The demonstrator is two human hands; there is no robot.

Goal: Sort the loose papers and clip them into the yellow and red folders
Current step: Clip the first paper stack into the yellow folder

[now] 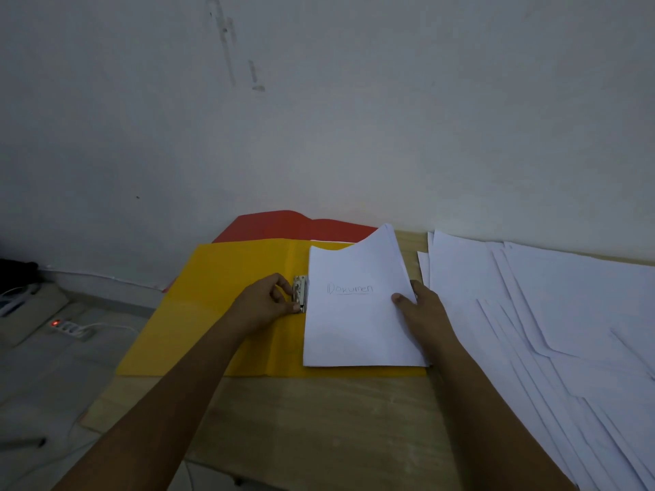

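The yellow folder [219, 306] lies open on the wooden table [319, 419]. A white paper stack [354, 324], its top sheet marked "Dokumen", sits on the folder's right half. My left hand [264, 304] pinches the metal clip [300, 294] at the folder's spine, beside the stack's left edge. My right hand [420, 311] grips the stack's right edge, thumb on top, and the stack's far right corner curls upward. The red folder [283, 225] lies behind the yellow one, partly covered by it.
Several loose white papers [549, 320] are spread over the table's right side, up to the white wall [319, 118]. On the floor at the left lies a power strip [72, 327] with a red light and cables. The table's left edge runs under the yellow folder.
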